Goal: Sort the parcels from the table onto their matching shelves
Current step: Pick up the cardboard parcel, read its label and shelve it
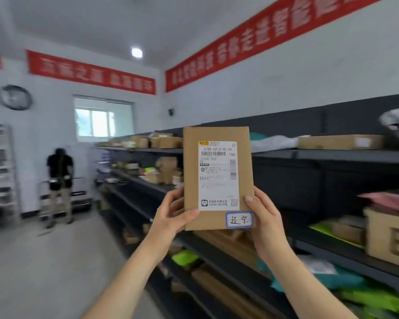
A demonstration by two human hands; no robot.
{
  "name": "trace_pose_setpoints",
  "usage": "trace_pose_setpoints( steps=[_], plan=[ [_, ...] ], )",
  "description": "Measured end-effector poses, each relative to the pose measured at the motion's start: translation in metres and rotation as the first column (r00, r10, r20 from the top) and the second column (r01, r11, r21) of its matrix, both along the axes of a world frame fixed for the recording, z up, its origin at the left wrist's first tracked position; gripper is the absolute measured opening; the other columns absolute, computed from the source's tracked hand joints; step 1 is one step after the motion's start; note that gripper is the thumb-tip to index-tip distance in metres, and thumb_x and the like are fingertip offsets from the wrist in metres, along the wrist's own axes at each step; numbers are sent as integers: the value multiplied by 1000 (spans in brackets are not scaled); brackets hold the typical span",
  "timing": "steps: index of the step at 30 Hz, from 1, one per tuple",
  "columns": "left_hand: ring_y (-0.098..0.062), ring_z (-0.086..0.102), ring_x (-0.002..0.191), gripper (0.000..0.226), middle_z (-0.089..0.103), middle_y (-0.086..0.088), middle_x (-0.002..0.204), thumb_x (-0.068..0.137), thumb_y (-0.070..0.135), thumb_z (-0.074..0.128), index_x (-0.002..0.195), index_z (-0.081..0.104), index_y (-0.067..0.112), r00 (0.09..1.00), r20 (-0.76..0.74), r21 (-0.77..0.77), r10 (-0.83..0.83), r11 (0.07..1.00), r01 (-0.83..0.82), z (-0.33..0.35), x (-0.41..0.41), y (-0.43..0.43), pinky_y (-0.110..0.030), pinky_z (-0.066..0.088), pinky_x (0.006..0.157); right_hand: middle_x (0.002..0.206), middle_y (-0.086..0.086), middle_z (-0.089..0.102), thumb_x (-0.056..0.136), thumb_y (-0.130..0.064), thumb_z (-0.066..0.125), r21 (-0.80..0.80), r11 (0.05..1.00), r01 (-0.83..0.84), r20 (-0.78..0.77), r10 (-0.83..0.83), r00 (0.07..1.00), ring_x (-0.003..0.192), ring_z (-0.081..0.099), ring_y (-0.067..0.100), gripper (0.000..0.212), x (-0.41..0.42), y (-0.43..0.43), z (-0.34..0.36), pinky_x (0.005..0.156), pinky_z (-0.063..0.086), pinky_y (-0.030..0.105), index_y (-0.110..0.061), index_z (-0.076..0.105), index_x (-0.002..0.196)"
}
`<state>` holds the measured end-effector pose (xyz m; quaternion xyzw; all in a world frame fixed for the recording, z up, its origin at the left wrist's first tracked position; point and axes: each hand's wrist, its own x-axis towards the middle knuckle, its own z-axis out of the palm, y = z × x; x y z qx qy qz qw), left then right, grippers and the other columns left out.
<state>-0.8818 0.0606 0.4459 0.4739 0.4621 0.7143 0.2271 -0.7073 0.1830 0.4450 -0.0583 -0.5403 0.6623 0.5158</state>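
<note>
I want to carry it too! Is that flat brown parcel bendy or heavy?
Probably stiff: the brown parcel stands straight though held only near its bottom. Likely light: the left hand and right hand pinch its lower edges.

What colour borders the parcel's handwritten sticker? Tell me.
Blue, on the small white handwritten sticker; head view.

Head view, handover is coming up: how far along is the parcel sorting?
Done: shelved parcels lie along the dark shelves. In hand: left hand and right hand hold one brown parcel upright, label facing the camera. Left: shelving it; the table is out of view, so the remainder is unknown.
</note>
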Motion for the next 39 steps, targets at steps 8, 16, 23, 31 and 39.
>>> trace_pose_setpoints(
  steps=[8, 16, 23, 31, 39],
  plan=[
    [-18, 69, 102, 100, 70, -6, 117, 30, 48, 96, 118, 57, 21, 920, 8, 42, 391, 920, -391, 0, -136, -149, -30, 57, 70, 113, 11, 74, 73, -21, 75, 10, 917, -398, -11, 398, 917, 93, 74, 23, 54, -202, -94, 0, 72, 58, 29, -11, 62, 124],
    [-28, 62, 115, 84, 64, -13, 129, 48, 36, 89, 123, 55, 18, 835, 16, 48, 549, 834, -549, -7, -181, -193, -27, 55, 75, 113, 7, 75, 71, -24, 78, -1, 842, -540, 10, 540, 842, 96, 73, 22, 53, -280, -123, -1, 82, 53, 37, -17, 64, 122],
    [-24, 67, 110, 80, 71, -6, 119, 50, 30, 83, 124, 55, 19, 782, 40, 32, 622, 782, -623, -7, -188, -147, -30, 58, 74, 113, 9, 74, 72, -24, 79, -14, 788, -615, 5, 616, 788, 94, 74, 21, 56, -305, -74, 0, 76, 57, 31, -16, 61, 124],
    [-19, 72, 100, 90, 75, 0, 112, 40, 37, 90, 120, 53, 21, 759, 66, 1, 647, 761, -649, -16, -197, -70, -31, 61, 70, 114, 9, 73, 68, -26, 71, -6, 745, -667, 12, 667, 745, 89, 74, 14, 50, -325, 4, -6, 66, 57, 20, -20, 63, 117],
    [-13, 72, 96, 72, 75, 4, 110, 51, 36, 77, 119, 54, 30, 747, 83, -38, 659, 752, -659, -31, -229, -27, -34, 56, 74, 118, 10, 71, 76, -23, 70, -65, 764, -642, 46, 645, 763, 92, 73, 14, 49, -358, 46, -20, 73, 57, 25, -17, 61, 123]
  ],
)
